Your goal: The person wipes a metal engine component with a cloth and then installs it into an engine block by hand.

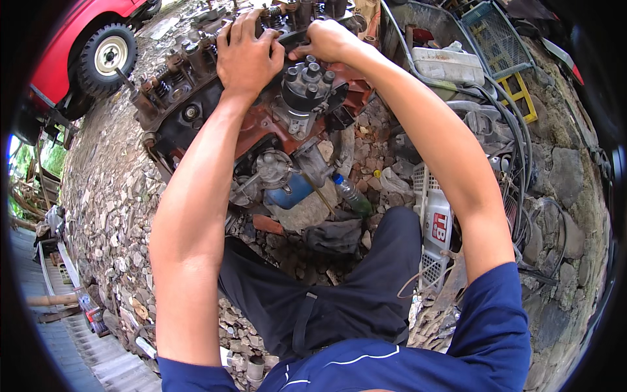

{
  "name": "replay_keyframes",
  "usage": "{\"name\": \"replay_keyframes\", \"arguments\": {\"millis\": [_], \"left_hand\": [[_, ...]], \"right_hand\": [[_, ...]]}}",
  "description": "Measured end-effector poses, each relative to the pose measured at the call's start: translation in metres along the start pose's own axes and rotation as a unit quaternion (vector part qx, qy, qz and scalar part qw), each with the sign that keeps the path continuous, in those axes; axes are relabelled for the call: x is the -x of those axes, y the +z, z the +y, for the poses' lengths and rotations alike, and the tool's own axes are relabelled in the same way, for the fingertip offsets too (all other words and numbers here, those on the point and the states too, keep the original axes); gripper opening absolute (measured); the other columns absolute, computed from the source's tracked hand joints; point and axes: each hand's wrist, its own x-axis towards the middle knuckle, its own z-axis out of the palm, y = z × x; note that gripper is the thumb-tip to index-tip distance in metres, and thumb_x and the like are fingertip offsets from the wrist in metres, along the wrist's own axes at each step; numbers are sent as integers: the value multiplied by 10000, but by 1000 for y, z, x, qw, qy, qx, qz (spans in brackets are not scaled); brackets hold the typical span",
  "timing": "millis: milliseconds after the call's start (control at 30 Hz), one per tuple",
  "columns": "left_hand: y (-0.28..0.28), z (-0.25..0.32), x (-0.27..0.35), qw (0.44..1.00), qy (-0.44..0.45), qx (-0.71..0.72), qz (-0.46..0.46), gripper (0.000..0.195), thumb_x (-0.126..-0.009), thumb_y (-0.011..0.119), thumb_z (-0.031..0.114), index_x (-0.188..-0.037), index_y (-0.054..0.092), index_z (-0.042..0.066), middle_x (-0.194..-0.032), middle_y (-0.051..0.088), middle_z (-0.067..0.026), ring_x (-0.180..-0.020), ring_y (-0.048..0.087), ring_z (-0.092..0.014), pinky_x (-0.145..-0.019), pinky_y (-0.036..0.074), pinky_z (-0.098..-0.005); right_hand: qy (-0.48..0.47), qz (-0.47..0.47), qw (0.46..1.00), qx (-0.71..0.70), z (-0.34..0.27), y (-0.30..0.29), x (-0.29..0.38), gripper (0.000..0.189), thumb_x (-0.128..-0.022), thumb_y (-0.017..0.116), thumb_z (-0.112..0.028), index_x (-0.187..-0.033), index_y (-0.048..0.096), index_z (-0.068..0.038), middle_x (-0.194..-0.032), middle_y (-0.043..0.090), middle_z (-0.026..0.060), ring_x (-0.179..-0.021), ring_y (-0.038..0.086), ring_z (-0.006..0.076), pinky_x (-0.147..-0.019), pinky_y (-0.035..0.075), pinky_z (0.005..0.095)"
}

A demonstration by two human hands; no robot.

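An engine block (pixel 262 122) with reddish-brown and black surfaces stands before me, valve springs and rockers (pixel 171 73) along its top. My left hand (pixel 247 54) rests at the upper edge of the engine, fingers bent over the valve gear; whether it grips a part is hidden. To its right, my right hand (pixel 325 41) is curled low over the same edge, its thumb towards the left; what lies within its fingers cannot be seen. Just below the hands sits a black distributor cap (pixel 309 81). Lower on the engine's side is a round metal fuel pump (pixel 274 169).
A red vehicle's wheel (pixel 110 55) stands at upper left on stony ground. Beneath the engine lie a stone, a brick piece (pixel 267 224) and a plastic bottle (pixel 353 195). At right are a whitish plastic container (pixel 448 65), a plastic crate (pixel 497 39), hoses and a stone wall.
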Motion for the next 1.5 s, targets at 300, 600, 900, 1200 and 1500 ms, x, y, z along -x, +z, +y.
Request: {"name": "replay_keyframes", "arguments": {"millis": [300,600,900,1200,1500], "left_hand": [[-1,0,0,1000,0,7,1,174,-792,671,251,-925,762,185,-1347,555,-56,-1295,489,-234,-1096,332,-441],[-18,6,-9,997,13,67,22,207,-732,703,198,-885,715,60,-1285,561,-182,-1270,474,-323,-1091,340,-480],[-11,5,-3,998,5,51,21,199,-735,700,224,-879,726,89,-1273,579,-169,-1257,484,-332,-1075,348,-470],[-22,-13,-1,986,-27,155,-62,264,-848,679,318,-1027,742,134,-1324,578,-167,-1292,467,-363,-1113,325,-482],[-173,34,71,920,-101,335,-176,132,-921,654,145,-1014,747,133,-1059,708,-68,-960,675,-200,-868,508,-328]], "right_hand": [[-65,125,983,-115,9,14,26,367,-830,771,-259,-1107,692,-31,-889,712,209,-838,704,337,-762,536,392],[-67,221,969,-91,10,32,25,389,-816,773,-386,-1035,735,-66,-854,718,179,-801,712,328,-700,544,393],[17,282,901,-331,18,69,73,345,-840,730,-250,-1093,711,-16,-973,728,196,-912,721,306,-828,549,393],[428,286,773,-371,31,189,187,337,-916,628,-331,-890,717,-7,-769,691,123,-697,659,227,-654,498,352],[563,-61,736,-370,26,279,290,227,-803,578,-176,-758,724,-8,-691,689,94,-633,673,222,-511,522,347]]}}
